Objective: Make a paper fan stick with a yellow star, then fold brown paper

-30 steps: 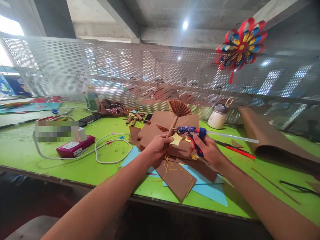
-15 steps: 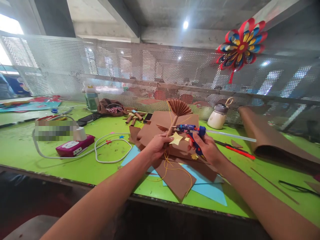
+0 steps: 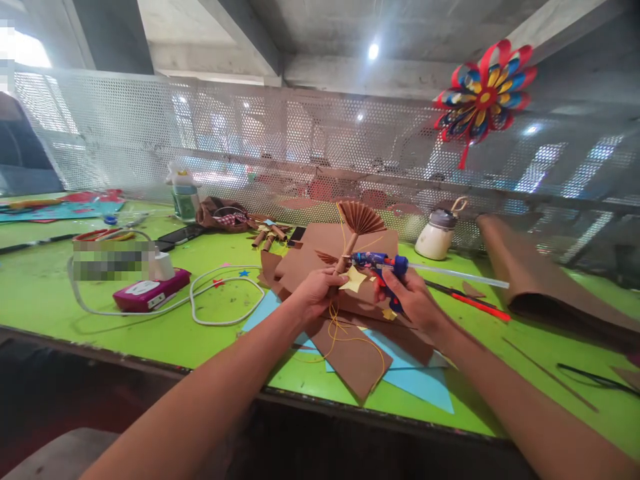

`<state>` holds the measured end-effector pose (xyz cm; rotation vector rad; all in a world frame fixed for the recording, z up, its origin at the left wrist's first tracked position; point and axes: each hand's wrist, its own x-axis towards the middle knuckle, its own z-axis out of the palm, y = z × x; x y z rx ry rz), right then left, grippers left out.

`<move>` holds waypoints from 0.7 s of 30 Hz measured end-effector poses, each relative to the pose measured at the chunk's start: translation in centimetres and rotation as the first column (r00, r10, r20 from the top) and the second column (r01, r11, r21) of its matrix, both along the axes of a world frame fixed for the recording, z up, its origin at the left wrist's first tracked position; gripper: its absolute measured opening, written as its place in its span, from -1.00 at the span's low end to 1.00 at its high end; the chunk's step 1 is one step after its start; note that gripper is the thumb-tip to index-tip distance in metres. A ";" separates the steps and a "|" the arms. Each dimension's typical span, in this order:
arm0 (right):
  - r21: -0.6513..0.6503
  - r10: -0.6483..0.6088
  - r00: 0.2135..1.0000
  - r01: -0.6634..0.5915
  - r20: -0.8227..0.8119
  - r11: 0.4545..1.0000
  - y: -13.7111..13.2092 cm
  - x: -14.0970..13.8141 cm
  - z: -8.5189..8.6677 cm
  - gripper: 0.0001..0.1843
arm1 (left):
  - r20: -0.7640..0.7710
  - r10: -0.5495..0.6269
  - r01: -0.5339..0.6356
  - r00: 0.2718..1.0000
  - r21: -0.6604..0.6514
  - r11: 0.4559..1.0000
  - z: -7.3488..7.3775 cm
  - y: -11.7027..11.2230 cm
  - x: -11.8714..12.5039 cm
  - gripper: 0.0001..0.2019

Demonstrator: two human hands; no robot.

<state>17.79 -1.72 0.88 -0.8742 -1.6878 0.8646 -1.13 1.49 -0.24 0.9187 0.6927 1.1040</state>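
Note:
My left hand (image 3: pixel 320 291) is closed round the lower end of a rolled brown paper tube (image 3: pixel 346 252), whose top carries a pleated brown paper fan (image 3: pixel 361 219). A pale yellow paper star (image 3: pixel 355 279) sits at the same hand's fingertips. In my right hand (image 3: pixel 407 293) is a blue glue gun (image 3: pixel 380 262) with a long clear glue stick (image 3: pixel 460 274) sticking out of its back. The gun's nozzle is at the side of the tube; whether glue is coming out is too small to see. Yellow string (image 3: pixel 334 327) hangs below my left hand.
Brown paper sheets (image 3: pixel 353 357) and light blue paper (image 3: pixel 420 383) lie under my hands. A purple power strip (image 3: pixel 150 291) with a white cord is at left. A white bottle (image 3: pixel 436 233), a red-and-black pen-like tool (image 3: pixel 480 307) and a large brown paper roll (image 3: pixel 545 280) are at right.
The glue gun has shifted slightly left, bringing its nozzle closer against the paper tube. My left hand keeps its hold. At the far left edge, a dark shape has come into view.

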 end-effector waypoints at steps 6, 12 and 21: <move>0.004 -0.105 0.987 0.107 -0.121 0.994 0.5 1.5 0.7 -0.56 | -0.015 0.045 -0.045 0.999 -0.034 0.998 0.0 0.2 -0.2 -0.85; -0.064 -0.280 0.943 0.273 -0.179 0.960 2.8 3.6 0.3 -0.52 | -0.006 0.061 -0.061 0.998 -0.035 0.997 0.3 0.3 -0.6 -0.82; 0.505 -0.684 0.374 0.474 0.626 0.721 7.6 13.8 2.0 -0.70 | 0.012 0.125 -0.124 0.992 -0.025 0.992 0.9 0.3 -0.9 -0.85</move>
